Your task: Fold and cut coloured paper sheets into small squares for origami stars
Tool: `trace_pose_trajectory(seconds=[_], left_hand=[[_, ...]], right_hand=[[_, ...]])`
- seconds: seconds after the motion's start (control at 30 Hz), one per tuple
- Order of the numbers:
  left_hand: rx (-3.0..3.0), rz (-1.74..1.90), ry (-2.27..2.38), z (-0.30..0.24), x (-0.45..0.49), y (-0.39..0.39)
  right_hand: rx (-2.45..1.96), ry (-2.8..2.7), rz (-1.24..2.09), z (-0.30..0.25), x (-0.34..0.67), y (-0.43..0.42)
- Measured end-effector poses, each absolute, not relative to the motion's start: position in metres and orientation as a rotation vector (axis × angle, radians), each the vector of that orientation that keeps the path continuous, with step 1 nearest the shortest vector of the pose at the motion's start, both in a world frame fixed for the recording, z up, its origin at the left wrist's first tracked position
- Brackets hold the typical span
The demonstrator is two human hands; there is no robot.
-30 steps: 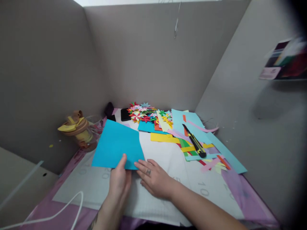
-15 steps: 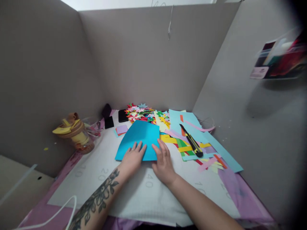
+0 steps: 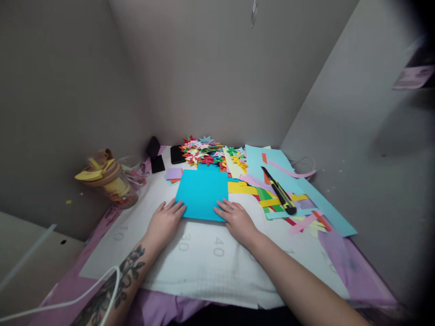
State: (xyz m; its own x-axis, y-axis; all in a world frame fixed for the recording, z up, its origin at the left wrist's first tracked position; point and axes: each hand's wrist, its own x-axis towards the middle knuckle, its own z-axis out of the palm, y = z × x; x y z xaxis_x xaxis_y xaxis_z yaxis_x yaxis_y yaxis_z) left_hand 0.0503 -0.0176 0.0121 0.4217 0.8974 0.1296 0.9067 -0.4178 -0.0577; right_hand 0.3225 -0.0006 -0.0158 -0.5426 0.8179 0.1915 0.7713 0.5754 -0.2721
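Note:
A bright blue paper sheet point(image 3: 203, 194) lies flat on the white cutting mat point(image 3: 204, 258). My left hand point(image 3: 164, 222) rests open at the sheet's near left corner, fingertips touching its edge. My right hand point(image 3: 237, 218) lies flat and open at the near right corner, a ring on one finger. Neither hand holds anything.
A yellow-and-black utility knife point(image 3: 279, 192) lies on coloured paper strips point(image 3: 272, 201) to the right. A heap of folded paper stars point(image 3: 204, 153) and a black phone point(image 3: 177, 155) sit at the back. A yellow-lidded jar point(image 3: 110, 179) stands at left. Grey partition walls enclose the desk. A white cable point(image 3: 68, 301) runs at the near left.
The blue sheet went from lifted and tilted at the left to lying flat and square at the mat's middle. Both hands slid back to its near corners.

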Motion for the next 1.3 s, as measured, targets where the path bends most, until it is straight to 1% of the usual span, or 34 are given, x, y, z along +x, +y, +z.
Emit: trace_pose_trajectory(seconds=[0.1,0.23,0.47,0.73,0.83,1.0,1.17,1.3], left_hand=[[-2.600,-0.241,-1.539,0.003,0.034,-0.031],[-2.651,-0.450,-1.627,-0.004,0.023,-0.039],[-2.792,-0.743,-1.687,-0.005,-0.001,-0.012],[-3.042,-0.850,-1.722,0.003,-0.010,0.014],[-3.010,-0.881,-1.793,0.005,-0.005,0.015],[-2.823,-0.845,-2.039,0.006,0.005,0.020],[-2.719,-0.779,-2.191,0.005,0.008,0.024],[-2.645,-0.708,-2.262,0.006,0.009,0.025]], right_hand=[[-1.294,-2.521,0.196,-0.014,0.320,0.006],[-1.237,-2.517,0.247,-0.017,0.323,0.010],[-1.086,-2.421,0.350,-0.029,0.333,0.024],[-0.862,-2.268,0.540,-0.024,0.342,0.035],[-0.946,-2.195,0.616,-0.018,0.341,0.033],[-1.279,-2.064,0.659,-0.013,0.333,0.041],[-1.501,-2.070,0.573,-0.014,0.326,0.049],[-1.598,-2.067,0.480,-0.014,0.321,0.052]])
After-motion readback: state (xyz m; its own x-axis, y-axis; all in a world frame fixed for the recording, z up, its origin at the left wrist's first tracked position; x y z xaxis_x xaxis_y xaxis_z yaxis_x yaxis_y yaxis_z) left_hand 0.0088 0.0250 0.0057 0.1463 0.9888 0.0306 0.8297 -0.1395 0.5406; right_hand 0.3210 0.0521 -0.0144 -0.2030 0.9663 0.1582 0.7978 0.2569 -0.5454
